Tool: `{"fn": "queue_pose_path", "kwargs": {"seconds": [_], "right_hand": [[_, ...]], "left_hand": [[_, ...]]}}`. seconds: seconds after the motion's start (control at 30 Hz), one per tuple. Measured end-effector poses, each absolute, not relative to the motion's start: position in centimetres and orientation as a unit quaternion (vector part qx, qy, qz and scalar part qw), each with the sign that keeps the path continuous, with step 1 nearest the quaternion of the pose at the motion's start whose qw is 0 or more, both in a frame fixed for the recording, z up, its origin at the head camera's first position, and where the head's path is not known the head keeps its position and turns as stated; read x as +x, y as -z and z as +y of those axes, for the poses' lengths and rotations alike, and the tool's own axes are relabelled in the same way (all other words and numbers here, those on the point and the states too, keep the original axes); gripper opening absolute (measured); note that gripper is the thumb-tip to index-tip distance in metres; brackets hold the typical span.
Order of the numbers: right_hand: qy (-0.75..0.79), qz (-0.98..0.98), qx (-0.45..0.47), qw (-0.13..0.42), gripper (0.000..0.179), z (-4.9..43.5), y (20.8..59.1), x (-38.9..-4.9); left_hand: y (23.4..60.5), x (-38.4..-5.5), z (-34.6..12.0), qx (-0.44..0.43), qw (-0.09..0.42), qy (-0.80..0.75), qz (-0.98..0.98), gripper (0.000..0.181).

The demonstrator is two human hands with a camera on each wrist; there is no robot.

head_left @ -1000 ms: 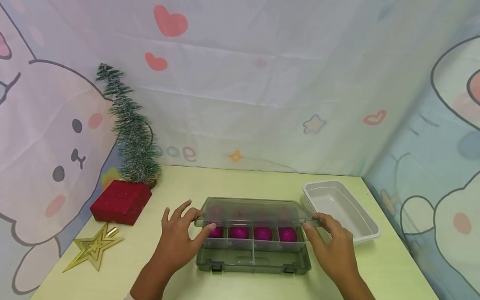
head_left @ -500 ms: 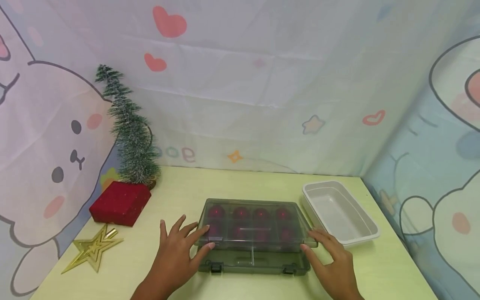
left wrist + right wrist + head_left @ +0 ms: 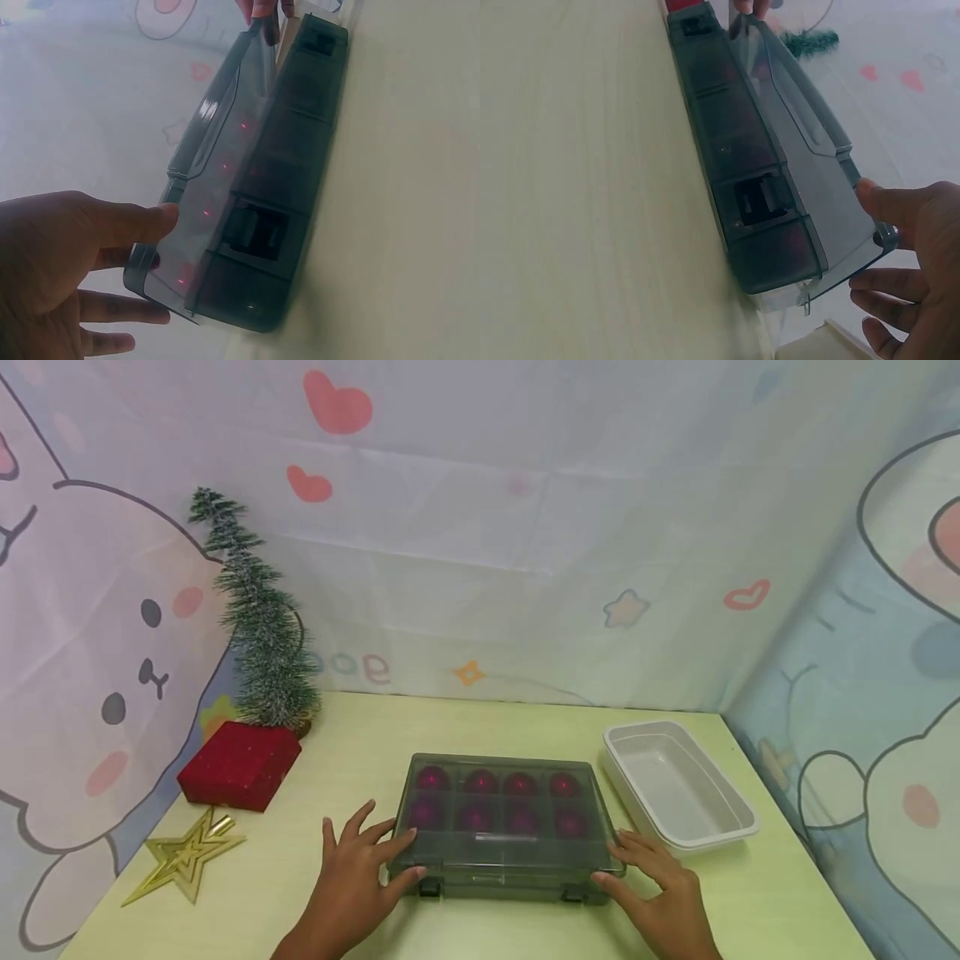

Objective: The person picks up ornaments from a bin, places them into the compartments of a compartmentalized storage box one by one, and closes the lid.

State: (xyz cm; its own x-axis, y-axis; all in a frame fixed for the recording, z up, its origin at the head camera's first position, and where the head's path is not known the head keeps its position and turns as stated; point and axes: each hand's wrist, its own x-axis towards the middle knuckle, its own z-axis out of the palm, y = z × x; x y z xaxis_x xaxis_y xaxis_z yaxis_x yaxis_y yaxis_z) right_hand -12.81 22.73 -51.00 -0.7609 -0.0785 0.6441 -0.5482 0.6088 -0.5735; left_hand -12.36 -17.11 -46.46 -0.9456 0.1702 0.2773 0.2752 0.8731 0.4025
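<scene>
A smoky clear compartment box (image 3: 502, 887) lies at the front middle of the table. Its hinged lid (image 3: 506, 845) is almost down in the head view, while both wrist views show it tilted up from the base. Through the plastic show two rows of dark magenta baubles (image 3: 481, 781). My left hand (image 3: 351, 878) pinches the lid's front left corner between thumb and fingers; in the left wrist view its thumb (image 3: 161, 221) lies on the lid's edge. At the front right corner my right hand (image 3: 660, 887) grips the lid likewise. Two black latches (image 3: 430, 887) sit on the front wall.
Right of the box stands a white plastic tray (image 3: 738, 828). On the left are a gold star tree topper (image 3: 186, 856), a red velvety box (image 3: 240, 766) and a small frosted Christmas tree (image 3: 262, 627). A printed cloth backdrop (image 3: 480, 527) rises behind the table.
The lid has swung down toward me from a raised tilt until nearly level over the base. Both hands have come down with it, keeping hold of its front corners.
</scene>
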Motion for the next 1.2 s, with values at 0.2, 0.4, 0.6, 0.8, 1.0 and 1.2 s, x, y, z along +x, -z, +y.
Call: {"fn": "queue_pose_path", "kwargs": {"seconds": [0.2,0.4,0.6,0.8,1.0,1.2], "right_hand": [[-0.395,-0.86,0.172,0.273,0.041,22.8,51.5,-13.1],[-0.39,-0.864,0.167,0.271,0.04,22.9,51.9,-13.3],[-0.419,-0.843,0.2,0.272,0.043,23.1,52.3,-13.6],[-0.42,-0.836,0.227,0.27,0.051,23.3,52.6,-13.9],[-0.424,-0.846,0.217,0.242,0.048,23.5,53.0,-14.0],[-0.438,-0.849,0.214,0.207,0.04,23.7,53.2,-14.1]], "left_hand": [[47.7,-12.8,-17.1,-0.118,0.146,0.251,-0.95,0.045],[49.3,-13.3,-17.2,-0.132,0.193,0.285,-0.93,0.045],[50.4,-13.5,-17.5,-0.157,0.227,0.289,-0.917,0.047],[50.9,-13.4,-17.8,-0.176,0.221,0.274,-0.919,0.053],[51.3,-13.5,-17.9,-0.18,0.207,0.292,-0.916,0.046],[51.6,-13.7,-17.7,-0.18,0.207,0.315,-0.909,0.041]]}}
